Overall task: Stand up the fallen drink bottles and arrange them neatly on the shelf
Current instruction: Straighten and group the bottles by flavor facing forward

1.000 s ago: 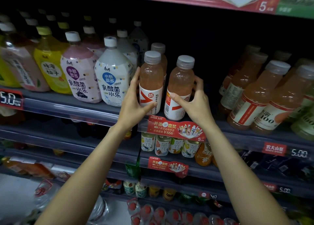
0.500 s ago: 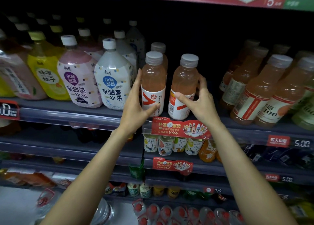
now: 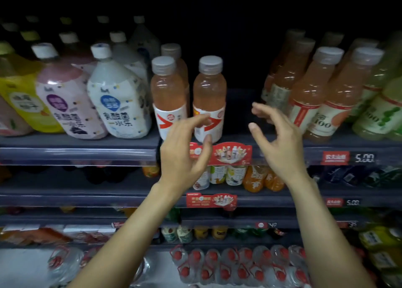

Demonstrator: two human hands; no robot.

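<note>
Two pink bottles [image 3: 189, 96] stand upright on the shelf [image 3: 78, 143], their white labels bearing a red arrow. Both hands, left [image 3: 185, 150] and right [image 3: 280, 144], hover before them with fingers loosely spread, holding nothing. A price tag [image 3: 364, 158] reads 5.00.

Scene dim. Upper third near black; shelf recess unlit. Light falls from the front, with small glints on bottles [image 3: 210, 92]. Motion blur throughout; labels [image 3: 117, 114] and price tags [image 3: 364, 157] smeared. Wide-angle bowing at the edges.
</note>
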